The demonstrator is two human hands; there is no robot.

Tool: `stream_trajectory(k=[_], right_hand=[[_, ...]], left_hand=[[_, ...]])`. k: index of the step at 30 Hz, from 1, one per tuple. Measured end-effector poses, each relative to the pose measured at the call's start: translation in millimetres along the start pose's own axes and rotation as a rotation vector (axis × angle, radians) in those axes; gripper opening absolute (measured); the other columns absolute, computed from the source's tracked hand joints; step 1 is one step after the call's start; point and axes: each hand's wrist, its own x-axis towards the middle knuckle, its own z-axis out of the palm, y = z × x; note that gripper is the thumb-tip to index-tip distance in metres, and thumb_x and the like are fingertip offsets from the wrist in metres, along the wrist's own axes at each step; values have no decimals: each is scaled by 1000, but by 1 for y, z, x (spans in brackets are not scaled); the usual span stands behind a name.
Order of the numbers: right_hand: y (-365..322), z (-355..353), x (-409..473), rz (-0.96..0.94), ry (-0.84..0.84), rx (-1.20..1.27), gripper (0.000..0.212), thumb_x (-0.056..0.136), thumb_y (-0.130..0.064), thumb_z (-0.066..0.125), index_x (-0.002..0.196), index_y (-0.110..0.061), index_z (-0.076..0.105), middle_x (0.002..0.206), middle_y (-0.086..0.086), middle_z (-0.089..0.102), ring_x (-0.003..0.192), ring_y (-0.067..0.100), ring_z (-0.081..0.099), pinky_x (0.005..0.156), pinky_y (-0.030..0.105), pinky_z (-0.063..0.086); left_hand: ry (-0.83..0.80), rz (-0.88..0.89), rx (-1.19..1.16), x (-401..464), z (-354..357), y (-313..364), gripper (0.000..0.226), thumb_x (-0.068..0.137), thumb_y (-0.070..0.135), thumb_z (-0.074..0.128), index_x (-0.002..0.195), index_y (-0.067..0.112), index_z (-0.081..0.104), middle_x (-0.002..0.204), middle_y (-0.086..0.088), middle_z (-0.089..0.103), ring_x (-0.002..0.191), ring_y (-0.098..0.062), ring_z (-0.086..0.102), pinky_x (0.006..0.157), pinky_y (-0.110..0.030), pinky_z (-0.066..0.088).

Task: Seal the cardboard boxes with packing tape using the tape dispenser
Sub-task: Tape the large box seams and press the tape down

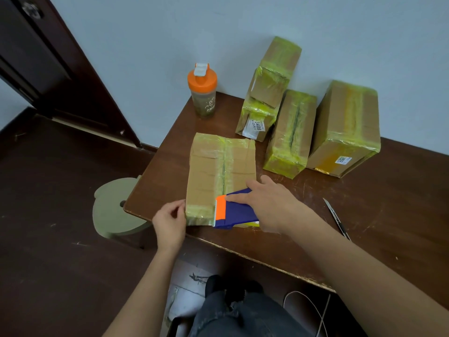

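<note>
A flat cardboard box (206,171) lies at the near left corner of the brown table (364,227), with yellowish tape along its middle seam and across its near end. My right hand (269,203) grips a blue and orange tape dispenser (233,211) pressed on the box's near edge, its serrated blade facing left. My left hand (170,221) pinches the box's near left corner, where the tape strip ends.
Three taped boxes stand behind: one leaning on the wall (269,88), a middle one (289,135), a large one (345,127) at right. An orange-lidded shaker bottle (202,91) stands at the back left. A utility knife (336,217) lies at right. A pale stool (114,207) stands left of the table.
</note>
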Motion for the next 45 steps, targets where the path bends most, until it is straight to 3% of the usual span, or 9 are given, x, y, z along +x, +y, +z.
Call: stream_trajectory(k=[2,6,9,12,19,24,35,38,45], right_hand=[[-2,-1,0,-9,1,-2,84,91,-20,62,151,-49,10,135,4,35,119,29,34,86,40,41],[-5,1,1,-6,29,0,82,92,-21,61,151,-50,13,134,3,37,120,29,34,84,39,39],[-4,1,3,-8,30,3,81,92,-20,61,151,-50,13,134,4,38,121,29,34,82,38,38],[-8,-1,3,17,9,-19,82,93,-20,61,151,-51,12,139,4,35,128,31,31,84,39,38],[5,-2,-4,-42,3,8,88,93,-17,60,151,-53,4,139,3,33,124,30,32,76,36,38],[13,4,-10,-100,17,36,91,91,-17,62,149,-54,3,130,2,34,113,25,33,70,35,41],[70,25,-30,-44,32,80,99,86,-14,66,149,-56,1,127,-2,31,99,18,25,73,35,48],[72,30,-29,-61,35,108,96,87,-15,66,149,-55,5,124,-2,33,99,18,27,72,34,46],[75,41,-26,-61,11,176,92,87,-15,64,149,-55,9,118,-1,35,98,22,32,72,35,47]], left_hand=[[-134,-115,64,-4,2,-9,23,86,-7,59,102,0,73,100,-12,72,93,-19,64,83,-23,43],[33,-152,-52,-14,2,-5,29,90,-2,53,113,5,69,109,-9,70,103,-20,64,94,-27,45],[-62,-98,-69,-11,6,13,29,91,11,64,120,7,67,111,-2,66,102,-13,61,91,-23,44],[-163,-167,-119,-6,9,16,41,89,11,67,129,13,60,122,0,63,112,-12,58,100,-26,44],[-105,-306,-237,-5,12,23,40,89,0,64,128,9,61,124,-7,64,107,-9,59,101,-23,43],[-83,-303,-218,-5,14,21,39,89,0,63,127,10,62,124,-9,64,106,-10,60,103,-31,45],[-48,-323,-222,-8,20,23,40,90,-2,61,128,10,61,126,-7,62,111,-8,56,101,-17,38],[-46,-324,-208,-10,22,26,40,92,-1,59,130,11,60,130,-6,60,114,-9,55,104,-20,37],[-47,-144,85,-15,26,21,39,96,4,54,134,12,57,140,-10,52,129,-21,47,106,-22,32]])
